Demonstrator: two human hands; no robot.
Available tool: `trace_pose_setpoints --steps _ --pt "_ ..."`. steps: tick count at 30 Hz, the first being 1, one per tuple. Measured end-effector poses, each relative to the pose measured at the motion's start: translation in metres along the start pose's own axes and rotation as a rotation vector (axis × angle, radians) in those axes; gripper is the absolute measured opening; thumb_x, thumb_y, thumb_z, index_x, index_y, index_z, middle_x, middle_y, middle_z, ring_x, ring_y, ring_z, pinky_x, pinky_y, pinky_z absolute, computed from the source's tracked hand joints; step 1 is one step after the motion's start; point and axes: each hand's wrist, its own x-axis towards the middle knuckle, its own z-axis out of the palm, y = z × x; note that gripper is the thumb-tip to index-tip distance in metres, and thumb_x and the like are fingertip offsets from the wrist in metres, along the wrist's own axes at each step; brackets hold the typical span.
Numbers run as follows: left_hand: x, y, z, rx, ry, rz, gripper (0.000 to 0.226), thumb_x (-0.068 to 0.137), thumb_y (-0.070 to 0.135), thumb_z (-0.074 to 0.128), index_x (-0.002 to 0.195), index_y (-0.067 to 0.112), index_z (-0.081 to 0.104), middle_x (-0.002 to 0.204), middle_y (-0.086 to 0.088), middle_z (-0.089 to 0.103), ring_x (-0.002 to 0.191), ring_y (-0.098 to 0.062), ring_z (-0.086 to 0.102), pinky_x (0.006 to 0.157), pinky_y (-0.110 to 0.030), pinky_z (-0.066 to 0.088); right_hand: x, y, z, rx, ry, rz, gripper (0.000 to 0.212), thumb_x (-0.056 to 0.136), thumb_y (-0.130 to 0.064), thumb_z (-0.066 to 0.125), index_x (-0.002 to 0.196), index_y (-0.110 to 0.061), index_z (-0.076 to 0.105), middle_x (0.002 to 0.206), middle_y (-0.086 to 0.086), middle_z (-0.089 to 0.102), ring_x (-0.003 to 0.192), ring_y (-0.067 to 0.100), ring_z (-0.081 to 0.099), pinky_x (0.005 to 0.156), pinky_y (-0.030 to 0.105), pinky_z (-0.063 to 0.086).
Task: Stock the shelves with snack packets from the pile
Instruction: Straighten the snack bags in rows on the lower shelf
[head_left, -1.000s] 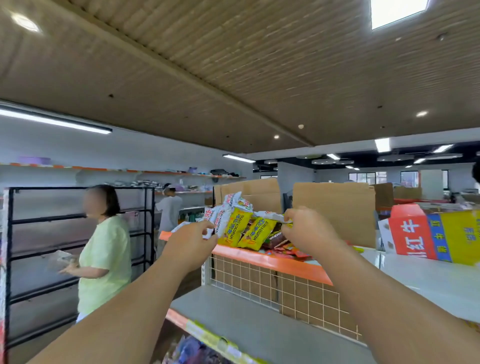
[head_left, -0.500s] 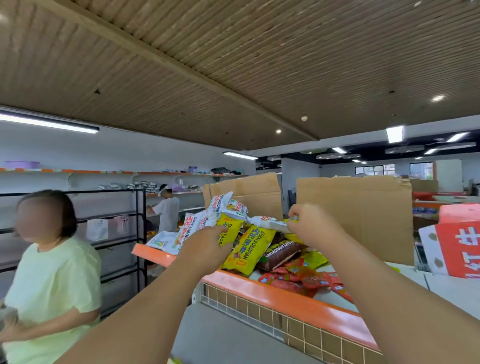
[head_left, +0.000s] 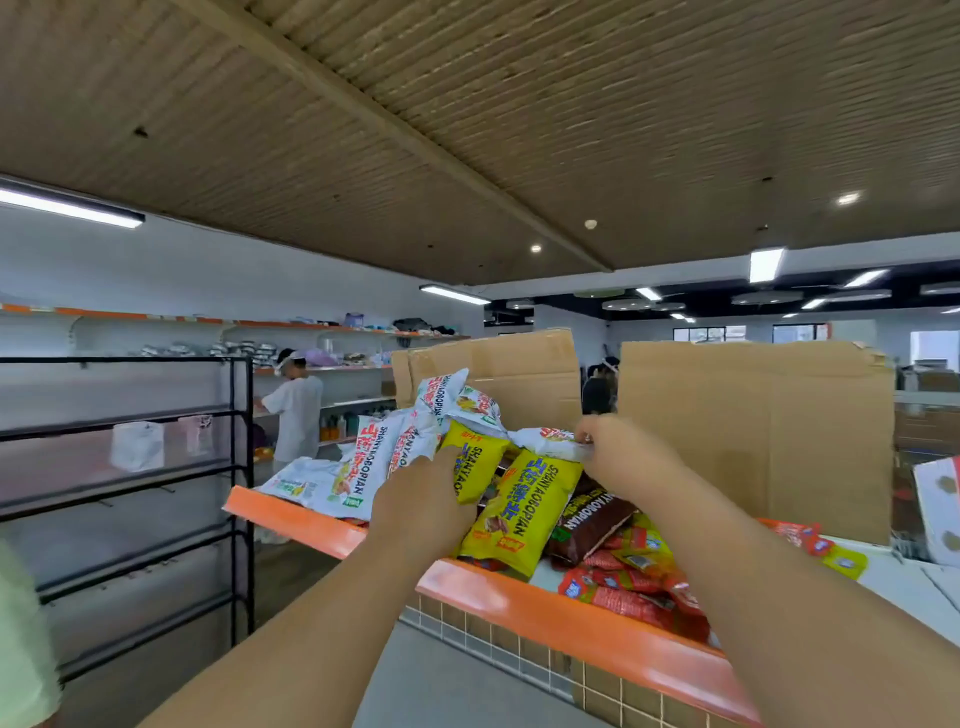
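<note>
Our left hand (head_left: 421, 501) grips a small yellow snack packet (head_left: 478, 462); our right hand (head_left: 631, 457) pinches a white packet (head_left: 548, 441). Both packets top the pile (head_left: 592, 519) on the orange-edged shelf (head_left: 571, 618), at twelve o'clock from us.

Top shelf (head_left: 893, 577) crowded: packet pile (head_left: 374, 467) covers left and middle, red sachets (head_left: 628, 597) near right. Cardboard sheets (head_left: 753, 431) wall off far side, narrow gap between. Open air above pile. Entry from near side over orange lip (head_left: 571, 613). Lower shelf (head_left: 447, 675) near, free room over it. Black rack (head_left: 248, 493) left, aisle between.
</note>
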Motion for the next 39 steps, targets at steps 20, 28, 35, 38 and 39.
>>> trace_pose_setpoints --steps 20,28,35,38,39 --pt "0.061 0.044 -0.051 -0.385 0.102 0.377 0.017 0.094 0.024 0.056 0.079 0.019 0.063 0.075 0.000 0.066 0.075 -0.025 0.063 0.066 -0.036 0.053 -0.012 -0.004 -0.101 -0.005 0.494 0.224 0.021 0.095 -0.007 0.047 0.077 -0.014 0.043 0.068 0.000 0.042 0.060 0.020 0.033 0.055 0.030 0.027" --pt "0.049 0.157 -0.067 -0.523 -0.053 0.517 0.016 0.089 0.017 0.056 0.082 0.016 0.070 0.079 -0.005 0.069 0.077 -0.026 0.065 0.066 -0.034 0.054 -0.092 0.078 -0.176 -0.165 0.651 0.414 0.017 0.084 -0.005 0.050 0.074 -0.015 0.043 0.070 0.001 0.051 0.065 0.023 0.042 0.056 0.033 0.030" --pt "0.000 0.293 -0.028 -0.476 -0.291 0.628 0.015 0.081 0.016 0.057 0.079 0.014 0.071 0.080 -0.006 0.073 0.084 -0.028 0.070 0.074 -0.037 0.061 -0.192 0.161 -0.240 -0.194 0.478 0.624 0.018 0.084 -0.001 0.047 0.074 -0.016 0.047 0.079 0.003 0.050 0.070 0.023 0.045 0.051 0.030 0.027" --pt "-0.023 0.354 -0.011 -0.439 -0.355 0.685 0.014 0.087 0.019 0.056 0.087 0.016 0.070 0.092 -0.007 0.072 0.090 -0.029 0.070 0.079 -0.036 0.060 -0.224 0.201 -0.253 -0.248 0.497 0.654 0.011 0.081 -0.004 0.046 0.079 -0.014 0.051 0.078 0.006 0.057 0.070 0.027 0.049 0.053 0.032 0.030" --pt "-0.029 0.370 -0.005 -0.440 -0.360 0.690 0.014 0.088 0.022 0.056 0.090 0.017 0.069 0.095 -0.007 0.072 0.092 -0.029 0.070 0.082 -0.037 0.060 -0.231 0.210 -0.252 -0.267 0.510 0.640 0.009 0.082 -0.006 0.047 0.081 -0.013 0.052 0.078 0.007 0.058 0.069 0.027 0.050 0.053 0.032 0.030"
